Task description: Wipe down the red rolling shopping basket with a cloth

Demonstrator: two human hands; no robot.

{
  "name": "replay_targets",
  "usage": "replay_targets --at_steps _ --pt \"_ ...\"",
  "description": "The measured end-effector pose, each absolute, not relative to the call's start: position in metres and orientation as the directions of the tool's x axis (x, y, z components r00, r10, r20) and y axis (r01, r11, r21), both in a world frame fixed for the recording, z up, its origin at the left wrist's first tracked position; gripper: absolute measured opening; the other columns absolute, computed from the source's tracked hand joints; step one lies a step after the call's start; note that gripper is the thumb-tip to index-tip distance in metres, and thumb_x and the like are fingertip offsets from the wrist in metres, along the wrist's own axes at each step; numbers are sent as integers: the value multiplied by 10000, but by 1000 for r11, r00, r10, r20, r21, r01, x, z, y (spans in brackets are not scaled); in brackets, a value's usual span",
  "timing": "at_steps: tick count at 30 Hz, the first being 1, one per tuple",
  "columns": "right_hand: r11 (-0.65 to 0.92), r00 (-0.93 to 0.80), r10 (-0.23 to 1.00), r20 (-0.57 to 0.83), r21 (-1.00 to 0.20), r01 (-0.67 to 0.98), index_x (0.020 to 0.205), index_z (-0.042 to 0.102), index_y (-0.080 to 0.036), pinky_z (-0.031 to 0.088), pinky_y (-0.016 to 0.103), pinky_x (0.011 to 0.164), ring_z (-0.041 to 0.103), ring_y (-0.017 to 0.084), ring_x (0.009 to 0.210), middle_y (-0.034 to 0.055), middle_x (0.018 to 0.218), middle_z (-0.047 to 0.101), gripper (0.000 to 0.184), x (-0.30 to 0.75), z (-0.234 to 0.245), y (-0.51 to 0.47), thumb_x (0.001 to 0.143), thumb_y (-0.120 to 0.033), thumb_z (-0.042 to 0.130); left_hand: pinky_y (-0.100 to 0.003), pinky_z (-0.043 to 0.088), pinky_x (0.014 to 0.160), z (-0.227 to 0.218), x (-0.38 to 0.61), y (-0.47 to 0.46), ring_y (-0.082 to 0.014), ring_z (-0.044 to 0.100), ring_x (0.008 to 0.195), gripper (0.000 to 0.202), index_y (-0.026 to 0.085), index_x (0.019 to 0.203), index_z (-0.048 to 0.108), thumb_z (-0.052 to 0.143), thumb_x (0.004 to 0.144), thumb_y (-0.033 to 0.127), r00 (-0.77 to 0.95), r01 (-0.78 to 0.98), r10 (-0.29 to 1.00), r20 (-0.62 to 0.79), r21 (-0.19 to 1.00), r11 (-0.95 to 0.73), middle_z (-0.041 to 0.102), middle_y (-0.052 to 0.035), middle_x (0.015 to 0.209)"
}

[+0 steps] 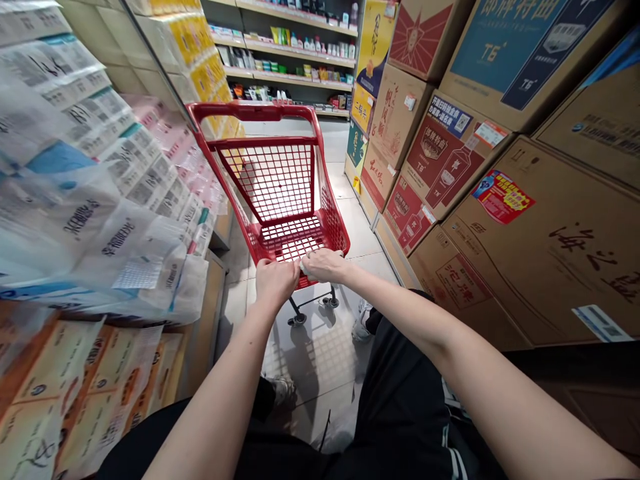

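Left hand (277,281) and right hand (324,265) side by side on the near rim of a red wire shopping cart (250,111), fingers (280,275) together and clamped on it, a grip that keeps the cart squarely ahead in a narrow aisle between plastic-wrapped tissue packs (90,220) and stacked liquor cartons (520,247), on a tiled floor (320,350), with a stocked shelf (295,67) beyond

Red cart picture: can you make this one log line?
Left hand; right hand; both on red plastic mesh shopping cart; brown cardboard cartons beside
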State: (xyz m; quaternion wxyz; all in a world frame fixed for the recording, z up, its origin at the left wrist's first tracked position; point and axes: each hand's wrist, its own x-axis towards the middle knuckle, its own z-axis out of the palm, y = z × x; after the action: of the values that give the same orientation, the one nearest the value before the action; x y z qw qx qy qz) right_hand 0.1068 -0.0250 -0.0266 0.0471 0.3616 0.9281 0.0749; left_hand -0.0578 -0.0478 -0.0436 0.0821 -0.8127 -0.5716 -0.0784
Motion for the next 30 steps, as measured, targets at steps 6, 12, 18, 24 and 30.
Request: replay_targets --at_steps 6,12,18,24,30 --pt "711 -724 689 34 158 685 1018 578 -97 465 351 773 658 245 858 135 942 679 271 131 -34 -22 938 -341 492 -398 340 775 -46 -67 -50 -231 640 651 614 163 662 681 205 996 361 408 911 861 304 -79 -405 704 -113 670" --pt "729 -765 638 94 246 638 1019 588 -85 360 371 1002 614 216 945 146 977 655 264 193 -27 -15 974 -301 443 -388 342 780 -48 -61 -49 -221 643 653 629 168 618 660 214 1004 384 394 917 861 321 -77 -391 700 -98 649" --pt "675 -695 713 98 172 717 1027 580 -76 436 359 795 619 244 895 161 995 650 294 154 -38 -26 976 -320 426 -412 328 755 -46 -34 -53 -247 655 668 599 160 648 675 234 993 375 325 944 897 301 -44 -327 714 -105 688" --pt "720 -732 668 136 129 681 1050 575 -88 423 352 783 620 242 896 154 993 650 404 144 -45 -27 1001 -426 361 -402 335 774 -42 -39 -59 -236 666 738 517 170 737 666 247 991 335 395 913 867 303 -23 -408 733 -97 774" --pt "708 -734 656 177 194 679 1013 587 -109 390 357 904 588 232 945 131 990 646 339 200 -38 -17 974 -423 464 -399 355 823 -40 -50 -59 -222 658 775 499 191 712 613 241 1002 355 454 879 843 288 9 -477 732 -72 791"
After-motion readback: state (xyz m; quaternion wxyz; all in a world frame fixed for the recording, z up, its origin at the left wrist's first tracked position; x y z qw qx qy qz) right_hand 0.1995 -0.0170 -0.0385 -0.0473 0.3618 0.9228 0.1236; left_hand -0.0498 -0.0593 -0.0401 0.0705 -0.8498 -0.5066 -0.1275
